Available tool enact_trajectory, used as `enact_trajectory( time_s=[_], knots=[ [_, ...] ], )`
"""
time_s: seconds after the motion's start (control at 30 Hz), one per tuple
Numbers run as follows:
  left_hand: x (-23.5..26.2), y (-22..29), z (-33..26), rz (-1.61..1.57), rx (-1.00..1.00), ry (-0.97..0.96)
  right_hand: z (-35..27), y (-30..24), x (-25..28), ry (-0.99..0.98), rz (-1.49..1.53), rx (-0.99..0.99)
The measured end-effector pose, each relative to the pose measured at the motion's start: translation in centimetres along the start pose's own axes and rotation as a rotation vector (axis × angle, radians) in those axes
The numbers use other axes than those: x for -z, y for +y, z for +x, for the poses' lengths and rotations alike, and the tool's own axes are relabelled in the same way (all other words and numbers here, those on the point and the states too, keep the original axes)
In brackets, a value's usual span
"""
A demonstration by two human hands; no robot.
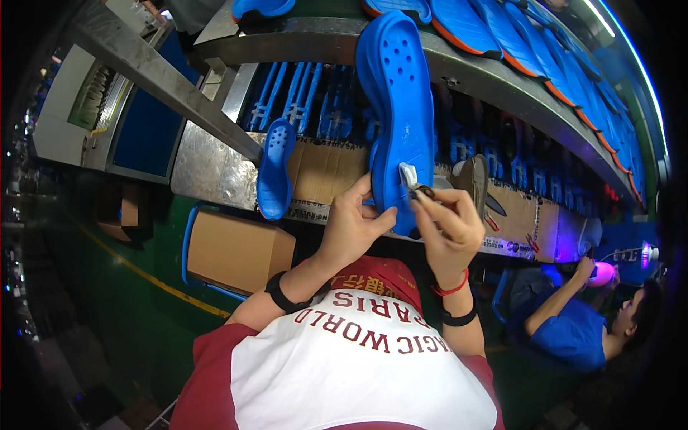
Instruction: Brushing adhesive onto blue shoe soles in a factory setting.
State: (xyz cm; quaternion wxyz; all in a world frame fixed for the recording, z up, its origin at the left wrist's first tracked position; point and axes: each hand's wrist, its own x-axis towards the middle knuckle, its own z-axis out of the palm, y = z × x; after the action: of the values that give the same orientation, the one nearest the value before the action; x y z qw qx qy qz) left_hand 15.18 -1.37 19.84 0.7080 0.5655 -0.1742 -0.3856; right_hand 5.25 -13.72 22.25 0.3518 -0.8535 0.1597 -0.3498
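My left hand [353,221] grips the near end of a big blue perforated clog [398,100], which stands on end against the workbench and reaches up to the metal shelf. My right hand [448,223] pinches a small metal tool [411,179] whose tip touches the clog's heel edge. Both wrists wear dark bands, and the right also has a red string.
A smaller blue clog [275,170] leans on the cardboard-lined bench [322,172] to the left. A row of blue and orange soles [502,36] lies on the upper shelf. A cardboard box [236,252] sits lower left. A person in a blue shirt [573,330] works at right.
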Motion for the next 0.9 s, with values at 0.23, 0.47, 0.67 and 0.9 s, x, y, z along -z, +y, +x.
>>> enact_trajectory(
  time_s=[0.23, 0.47, 0.67, 0.9],
  knots=[
    [-0.6, 0.2, -0.2, -0.028, -0.006, 0.007, 0.7, 0.8, 0.4, 0.057, -0.182, 0.05],
    [-0.3, -0.2, -0.1, -0.001, 0.002, 0.007, -0.2, -0.6, -0.5, -0.015, -0.189, 0.047],
    [0.1, 0.2, -0.3, -0.013, 0.012, -0.01, 0.9, 0.8, 1.9, 0.034, 0.505, -0.607],
    [0.1, 0.2, -0.4, 0.026, 0.01, -0.016, 0.0, 1.4, 0.6, 0.034, 0.439, -0.411]
  ],
)
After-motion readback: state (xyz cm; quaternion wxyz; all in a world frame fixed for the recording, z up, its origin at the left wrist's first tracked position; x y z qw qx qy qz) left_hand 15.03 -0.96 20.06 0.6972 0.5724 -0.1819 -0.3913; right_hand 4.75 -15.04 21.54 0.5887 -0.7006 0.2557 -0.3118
